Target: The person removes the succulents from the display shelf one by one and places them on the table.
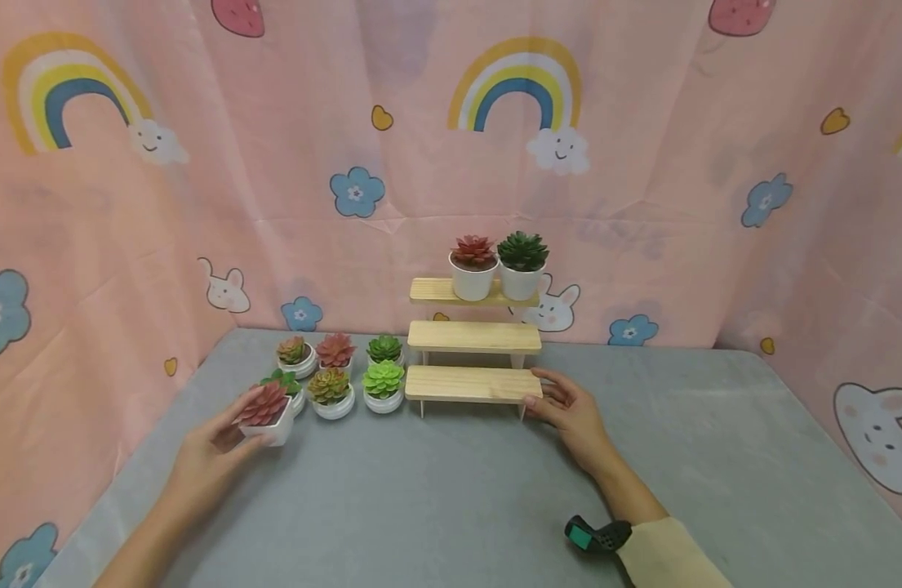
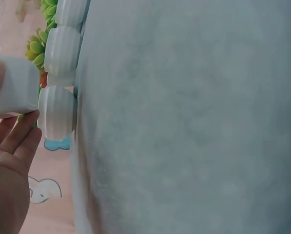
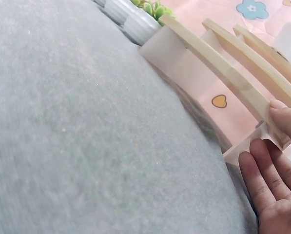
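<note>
1. Left hand [image 1: 210, 459]: thumb and fingers pinch a dusty-red rosette succulent in a square white pot [image 1: 277, 428], tilted, apparently lifted just in front of the rear cluster. Step reads as pick-up/carry.
2. Cluster of six small potted succulents in white pots [image 1: 331, 390] sits on the grey worktop [image 1: 451, 498], near its left edge; pots packed close, rightmost just beside the stand. Little room there; carry over or around the front, where the worktop is open.
3. Three-tier pale-wood stand with white legs [image 1: 473, 384]: red and dark-green succulents [image 1: 522, 268] on top tier's middle and right. Room: top-left, both lower tiers. Placing would call for levelling the pot, keeping off tier edges.
4. Right hand [image 1: 574, 423]: thumb and fingers pinch bottom tier's right end, likely bracing. Open worktop beyond.
</note>
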{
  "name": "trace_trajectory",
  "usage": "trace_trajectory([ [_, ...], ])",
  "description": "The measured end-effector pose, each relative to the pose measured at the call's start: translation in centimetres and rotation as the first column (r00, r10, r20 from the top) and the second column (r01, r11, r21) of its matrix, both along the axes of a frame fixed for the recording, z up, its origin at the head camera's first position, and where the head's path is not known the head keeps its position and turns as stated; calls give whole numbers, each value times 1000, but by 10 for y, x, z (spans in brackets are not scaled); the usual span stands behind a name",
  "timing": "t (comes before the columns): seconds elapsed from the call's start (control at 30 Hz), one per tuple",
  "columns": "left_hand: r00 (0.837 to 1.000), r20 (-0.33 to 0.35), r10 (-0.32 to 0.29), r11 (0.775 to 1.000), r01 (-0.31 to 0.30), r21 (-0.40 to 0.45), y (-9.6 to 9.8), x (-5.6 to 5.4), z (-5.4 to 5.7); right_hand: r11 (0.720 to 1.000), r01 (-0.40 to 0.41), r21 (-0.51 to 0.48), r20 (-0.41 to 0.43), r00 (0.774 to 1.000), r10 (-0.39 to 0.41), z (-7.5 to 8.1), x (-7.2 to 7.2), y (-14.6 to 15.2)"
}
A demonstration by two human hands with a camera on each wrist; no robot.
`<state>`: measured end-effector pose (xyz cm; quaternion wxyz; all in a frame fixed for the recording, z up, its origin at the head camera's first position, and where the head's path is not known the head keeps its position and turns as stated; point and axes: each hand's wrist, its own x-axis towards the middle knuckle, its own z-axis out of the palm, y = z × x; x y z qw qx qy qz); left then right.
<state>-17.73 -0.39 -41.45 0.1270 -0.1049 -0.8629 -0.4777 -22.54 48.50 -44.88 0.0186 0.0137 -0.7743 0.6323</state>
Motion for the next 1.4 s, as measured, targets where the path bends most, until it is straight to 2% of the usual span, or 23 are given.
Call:
trace_trajectory([
  [0.23, 998, 39, -45, 999, 45, 5, -8, -1, -9, 1000, 1, 13, -9, 1000, -1, 0, 0, 0],
  [0.47, 998, -2, -63, 998, 63, -20, -14, -1, -18, 1000, -2, 2, -16, 1000, 2, 0, 0, -1],
  [0.67, 997, 11, -80, 997, 81, -17, -20, 0, -24, 1000, -16, -24, -14, 1000, 16, -2, -1, -1],
  [0.83, 997, -7, -73, 997, 73, -27, -22, 0, -27, 1000, -13, -16, -15, 1000, 12, -2, -1, -1],
  [1.13, 999, -29, -32, 996, 29, -81, -26, 2, -27, 1000, -9, -25, -7, 1000, 9, -1, -1, -2],
  [1.4, 998, 51, -34, 998, 37, -54, -28, 5, -20, 1000, -9, -25, -15, 1000, 9, -1, -1, -1],
])
